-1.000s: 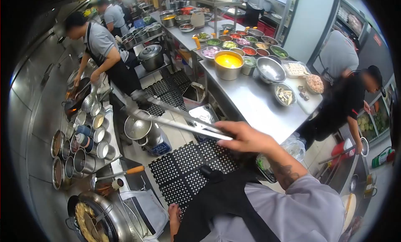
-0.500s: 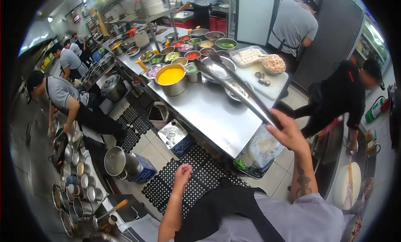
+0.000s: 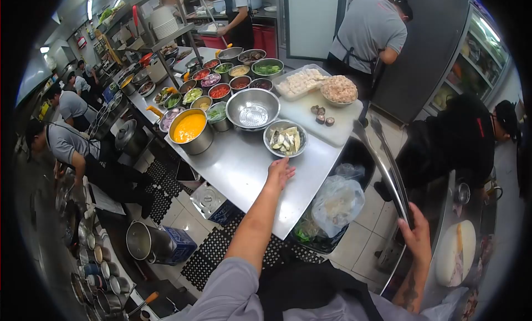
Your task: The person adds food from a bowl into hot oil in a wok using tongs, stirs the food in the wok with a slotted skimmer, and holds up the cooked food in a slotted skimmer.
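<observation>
My left hand [image 3: 281, 173] reaches over the steel table [image 3: 238, 179], fingers apart and holding nothing, just below a metal bowl of pale, dark-edged pieces [image 3: 285, 141]. Behind that bowl sits a larger metal bowl [image 3: 253, 108] with a perforated-looking bottom. At the right, my right hand [image 3: 417, 232] is closed round the long metal tongs [image 3: 390, 168], whose tips point up and away, spread apart beside the white cutting board [image 3: 327, 118]. A pot of orange liquid [image 3: 189, 128] stands left of the bowls.
Small bowls of chopped food [image 3: 220, 91] line the table's back. A bin with plastic bags [image 3: 336, 204] stands by its right corner. Co-workers stand at left, behind the table, and in black [image 3: 454, 138] at right. A round white board [image 3: 455, 251] lies at lower right.
My left hand has moved up from low over the floor mat to the bowl of pale pieces. My right hand has carried the tongs rightward, off the table. The view has turned right.
</observation>
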The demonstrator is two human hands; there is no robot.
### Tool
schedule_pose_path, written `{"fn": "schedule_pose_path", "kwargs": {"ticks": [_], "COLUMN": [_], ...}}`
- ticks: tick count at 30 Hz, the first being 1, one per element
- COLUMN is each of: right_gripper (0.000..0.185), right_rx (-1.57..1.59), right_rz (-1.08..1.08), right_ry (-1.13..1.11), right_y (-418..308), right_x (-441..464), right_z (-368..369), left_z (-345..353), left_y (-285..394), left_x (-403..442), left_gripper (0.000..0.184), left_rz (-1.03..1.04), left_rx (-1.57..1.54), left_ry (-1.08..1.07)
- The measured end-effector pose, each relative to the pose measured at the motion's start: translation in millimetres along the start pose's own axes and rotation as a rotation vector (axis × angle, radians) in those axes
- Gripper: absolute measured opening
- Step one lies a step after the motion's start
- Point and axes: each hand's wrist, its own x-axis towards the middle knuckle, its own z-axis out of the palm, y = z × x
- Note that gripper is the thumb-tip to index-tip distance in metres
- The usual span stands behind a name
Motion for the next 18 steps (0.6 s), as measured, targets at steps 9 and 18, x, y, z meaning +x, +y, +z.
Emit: {"fn": "schedule_pose_path", "kwargs": {"ticks": [9, 18], "right_gripper": [0.050, 0.049], "right_rx": [0.033, 0.066], "right_rz": [0.081, -0.296], "right_ry": [-0.018, -0.439], "right_y": [16, -35], "right_x": [14, 68], "right_z": [-1, 90], "left_z": [-9, -85], "left_y": [2, -15], "left_x": [4, -118], "left_gripper": [0.028, 0.028], "left_rz": [0.149, 0.075], "left_rx": [-0.037, -0.026], "left_ry": [0.098, 0.123]}}
